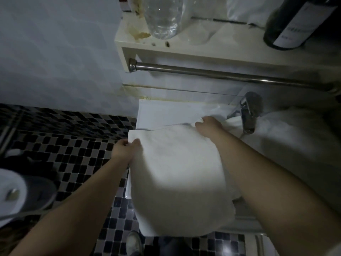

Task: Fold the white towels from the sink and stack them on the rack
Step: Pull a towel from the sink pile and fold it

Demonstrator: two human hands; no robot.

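A white towel [177, 174] lies spread over the left part of the sink [158, 111] and hangs over its front edge. My left hand [125, 150] pinches the towel's far left corner between thumb and fingers. My right hand [208, 126] grips the towel's far right corner near the tap [247, 111]. More white towels [287, 137] are heaped in the sink to the right, behind my right forearm. Above the sink a cream shelf rack [217, 47] is fixed to the wall, with a steel bar [221, 73] under it.
On the rack stand a clear plastic bottle [164, 17], a dark wine bottle [295, 24] and white cloth at the back right. A checkered mosaic floor [73, 150] lies on the left, with a toilet [20, 193] at the far left.
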